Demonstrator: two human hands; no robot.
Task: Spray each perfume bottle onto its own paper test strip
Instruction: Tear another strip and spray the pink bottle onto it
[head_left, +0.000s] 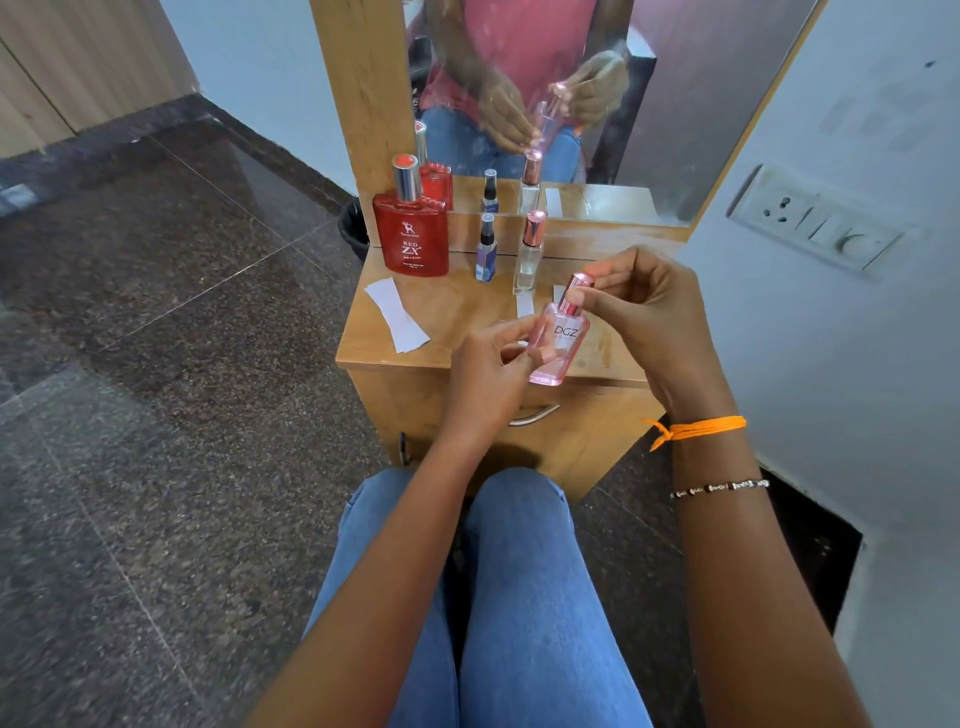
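A pink perfume bottle (558, 340) marked DGZ is held upright over the front of the small wooden table (457, 306). My left hand (488, 374) grips its lower body. My right hand (644, 306) pinches its rose-gold cap (579, 286). At the back of the table stand a red bottle (411, 234), a small blue spray bottle (486, 252) and a tall clear bottle (529, 254) with a rose-gold cap. White paper strips (397, 314) lie at the left of the table. Another strip (524, 304) lies before the clear bottle, and one is partly hidden behind the pink bottle.
A mirror (545, 78) in a wooden frame rises behind the table and reflects the bottles and hands. A wall with a switch plate (815, 223) stands close on the right. A black bin (353, 228) sits left of the table. My knees in jeans (483, 545) are below.
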